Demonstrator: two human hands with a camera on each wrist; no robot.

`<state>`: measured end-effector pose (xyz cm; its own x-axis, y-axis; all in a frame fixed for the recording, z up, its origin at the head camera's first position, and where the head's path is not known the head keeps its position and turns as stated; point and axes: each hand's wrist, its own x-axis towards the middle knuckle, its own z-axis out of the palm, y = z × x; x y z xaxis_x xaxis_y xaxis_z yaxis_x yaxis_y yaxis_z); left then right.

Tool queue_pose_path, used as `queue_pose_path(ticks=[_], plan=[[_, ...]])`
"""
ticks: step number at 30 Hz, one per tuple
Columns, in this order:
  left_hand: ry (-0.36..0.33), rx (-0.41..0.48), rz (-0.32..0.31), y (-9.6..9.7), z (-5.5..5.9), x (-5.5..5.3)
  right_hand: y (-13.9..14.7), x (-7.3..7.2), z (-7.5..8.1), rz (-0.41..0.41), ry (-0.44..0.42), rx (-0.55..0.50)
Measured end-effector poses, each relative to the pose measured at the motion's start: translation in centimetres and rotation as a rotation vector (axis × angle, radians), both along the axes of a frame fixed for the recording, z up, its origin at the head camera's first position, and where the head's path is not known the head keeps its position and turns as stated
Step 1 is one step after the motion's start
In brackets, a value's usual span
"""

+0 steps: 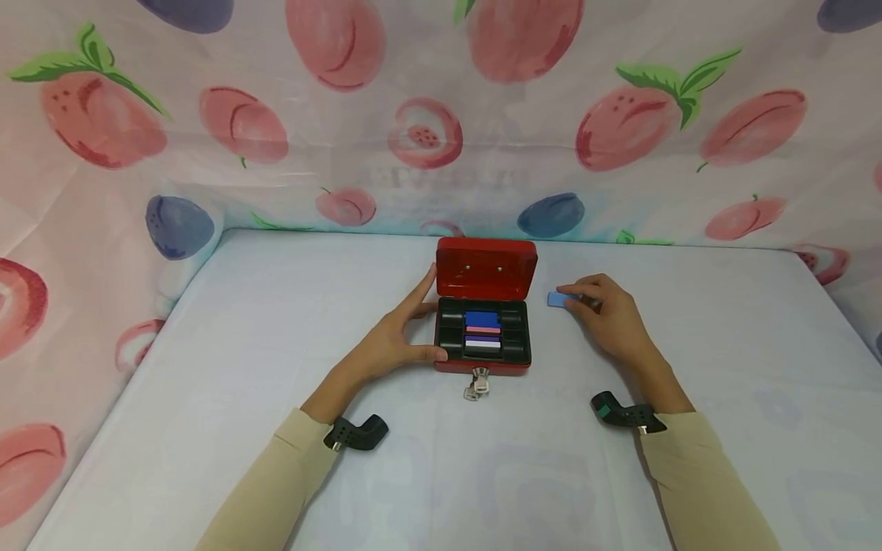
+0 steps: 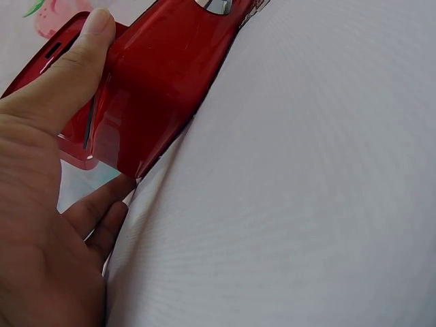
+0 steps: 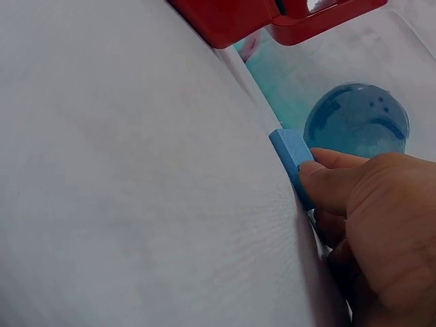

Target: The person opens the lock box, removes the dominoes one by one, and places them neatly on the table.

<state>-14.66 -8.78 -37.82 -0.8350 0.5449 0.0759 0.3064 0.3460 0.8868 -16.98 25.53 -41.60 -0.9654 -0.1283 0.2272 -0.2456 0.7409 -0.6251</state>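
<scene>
A red metal cash box (image 1: 482, 368) stands with its lid (image 1: 486, 268) raised, the keys (image 1: 475, 385) hanging at the front lock. In its black tray (image 1: 451, 338) lie blue, pink, purple and white blocks (image 1: 482, 329) in the middle compartments. My left hand (image 1: 394, 337) spans the box's left side, thumb on the near corner of the rim and index finger stretched up beside the lid. To the right of the box, my right hand (image 1: 609, 314) pinches a light blue rectangular block (image 3: 291, 158) between thumb and fingers, close over the table.
The white table (image 1: 207, 428) ends in front of a fruit-printed cloth (image 1: 276, 184) at the back and left. A black wrist camera (image 1: 357, 433) sits on the left wrist, another wrist camera (image 1: 623, 412) on the right.
</scene>
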Motion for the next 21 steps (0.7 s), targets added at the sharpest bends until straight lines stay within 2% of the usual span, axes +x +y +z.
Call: queue_pose_path(ticks=[7, 21], plan=[[-0.002, 0.002, -0.001, -0.04, -0.08, 0.01, 0.08, 0.01, -0.23, 0.02, -0.01, 0.014], [0.018, -0.004, -0.001, -0.05, -0.07, -0.07, 0.02, -0.2, -0.16, -0.022, 0.0, 0.019]])
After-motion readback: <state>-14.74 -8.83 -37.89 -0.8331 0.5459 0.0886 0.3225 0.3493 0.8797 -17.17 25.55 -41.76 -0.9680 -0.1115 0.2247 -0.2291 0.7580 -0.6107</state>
